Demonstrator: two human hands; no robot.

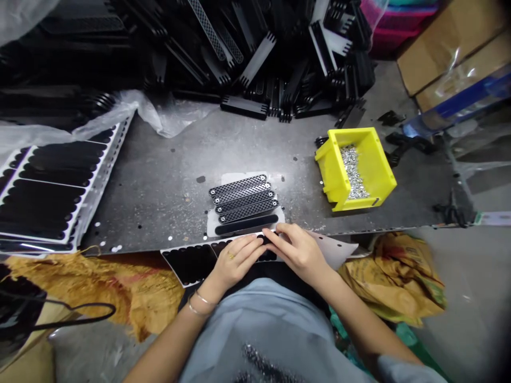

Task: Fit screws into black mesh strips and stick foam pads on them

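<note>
Our left hand (235,260) and right hand (299,252) lay close together at the front edge of the metal desk (159,175), their fingers pinching a white backing sheet of black pads (189,263). Just ahead, four black strips with a mesh face (243,199) sat in a row beside one plain black strip (245,224), which we judged as four finished and one left, while a large heap of black comb-edged parts (255,58) lay beyond the desk.
</note>
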